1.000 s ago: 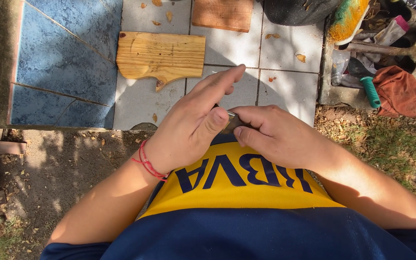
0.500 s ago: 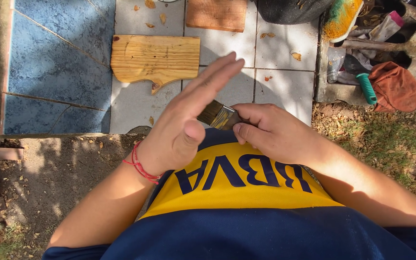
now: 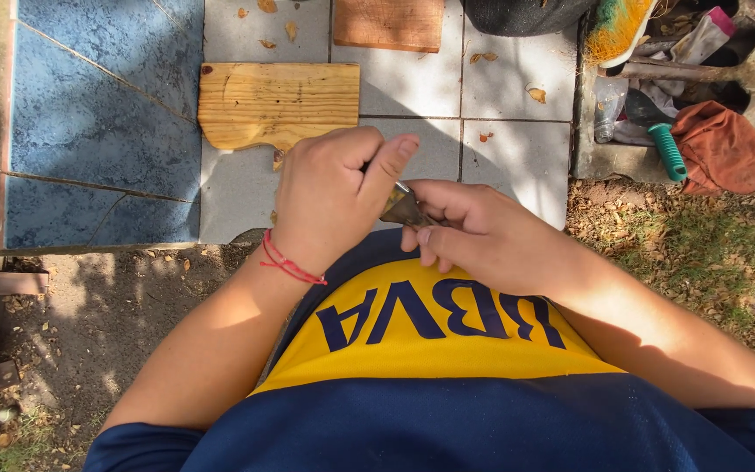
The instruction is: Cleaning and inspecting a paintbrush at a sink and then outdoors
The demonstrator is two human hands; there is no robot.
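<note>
I stand over the pale wooden board [image 3: 278, 104] that lies flat on the tiled floor [image 3: 517, 83], and I take everything from it. Both my hands hang in the air on my side of the board, just past its near edge. My right hand [image 3: 482, 232] pinches a small paintbrush [image 3: 402, 208] by its metal band, fingers closed around it, so that only the band and a little of the bristle end show between my hands. My left hand [image 3: 329, 197], with 1 red string bracelet [image 3: 290, 262] at the wrist, is curled, its fingers bent over the bristle end; I cannot tell whether it grips the bristles or only brushes against them. A 2nd, redder board [image 3: 389, 24] lies beyond the pale one, apart from it, and to the right of both a heap of tools and rags [image 3: 701, 96] sits on a step, well apart. Dry leaves [image 3: 536, 93] lie scattered on the tiles around the boards. I judge the risk to be slight but real: my pinch on the band is narrow, so a hard tug from the left fingers could twist the brush loose and drop it onto the dirt [image 3: 124, 323] at my feet, and loose bristles or grit could fall onto the board below.
</note>
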